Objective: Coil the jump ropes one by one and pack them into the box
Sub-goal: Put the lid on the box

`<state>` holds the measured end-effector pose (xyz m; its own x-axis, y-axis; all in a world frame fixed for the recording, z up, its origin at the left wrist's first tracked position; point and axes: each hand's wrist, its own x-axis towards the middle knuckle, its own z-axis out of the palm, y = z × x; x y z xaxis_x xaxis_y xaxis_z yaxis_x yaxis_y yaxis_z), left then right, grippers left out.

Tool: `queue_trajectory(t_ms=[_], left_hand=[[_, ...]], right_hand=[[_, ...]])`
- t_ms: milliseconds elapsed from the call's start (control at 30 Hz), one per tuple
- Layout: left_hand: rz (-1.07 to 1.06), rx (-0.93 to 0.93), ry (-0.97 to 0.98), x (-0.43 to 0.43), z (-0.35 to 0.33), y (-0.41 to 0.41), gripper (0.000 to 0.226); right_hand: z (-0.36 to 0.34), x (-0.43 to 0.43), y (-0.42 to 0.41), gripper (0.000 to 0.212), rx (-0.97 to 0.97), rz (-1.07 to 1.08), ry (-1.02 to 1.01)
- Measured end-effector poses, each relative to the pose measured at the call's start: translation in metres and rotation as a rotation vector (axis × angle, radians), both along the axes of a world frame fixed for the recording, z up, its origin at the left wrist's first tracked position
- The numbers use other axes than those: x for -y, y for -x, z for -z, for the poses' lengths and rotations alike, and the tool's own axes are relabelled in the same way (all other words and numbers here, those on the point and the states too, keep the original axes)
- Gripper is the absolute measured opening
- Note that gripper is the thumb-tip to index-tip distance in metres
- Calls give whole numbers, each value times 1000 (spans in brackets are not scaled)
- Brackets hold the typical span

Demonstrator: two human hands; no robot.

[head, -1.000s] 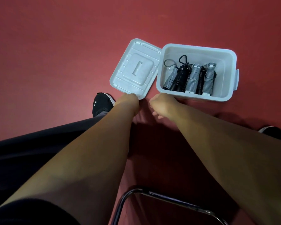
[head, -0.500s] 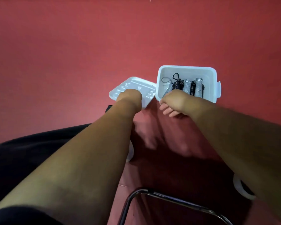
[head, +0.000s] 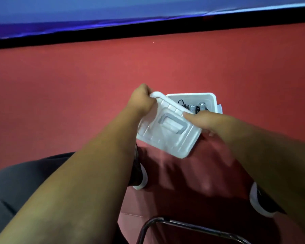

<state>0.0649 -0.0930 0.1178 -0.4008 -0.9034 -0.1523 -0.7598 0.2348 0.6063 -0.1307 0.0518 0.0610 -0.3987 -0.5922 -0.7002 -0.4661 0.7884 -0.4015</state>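
A white plastic box point(head: 212, 98) stands on the red floor. Inside it lie coiled jump ropes point(head: 192, 107) with grey and black handles, partly hidden. The white lid point(head: 167, 136) with a grey recessed handle is lifted off the floor and tilted over the box's near-left part. My left hand point(head: 142, 98) grips the lid's far-left corner. My right hand point(head: 202, 120) pinches its right edge, thumb on top.
My two feet in black shoes with white soles point(head: 139, 175) point(head: 261, 201) stand on the floor near me. A chair's metal tube frame point(head: 183, 224) curves at the bottom. A blue mat with a black edge point(head: 148, 25) runs along the far side.
The lid lay on the floor left of the box with my left hand on it; now both hands hold it lifted over the box. My view tilted up.
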Motion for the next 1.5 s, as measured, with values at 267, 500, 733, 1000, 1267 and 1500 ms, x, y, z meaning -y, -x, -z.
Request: queue_trajectory(t_ms=[267,500,733,1000,1267,1500], left_hand=[[-296,-293,-156,11,37,41,19],[-169,-195,-354,14,71,86,83],[-186,20,-232,28,124,104,30],[-195,187,-255,39,171,103,42],[-261,257,-259,39,183,104,48],[-258,213,-319,39,191,99,45]], right_hand=[[14,3,62,31,-117,393,251],[43,4,136,22,-199,427,343],[75,21,159,48,-113,485,402],[104,32,154,48,-164,383,349],[128,31,152,58,-140,325,263],[130,32,148,64,-180,320,190]])
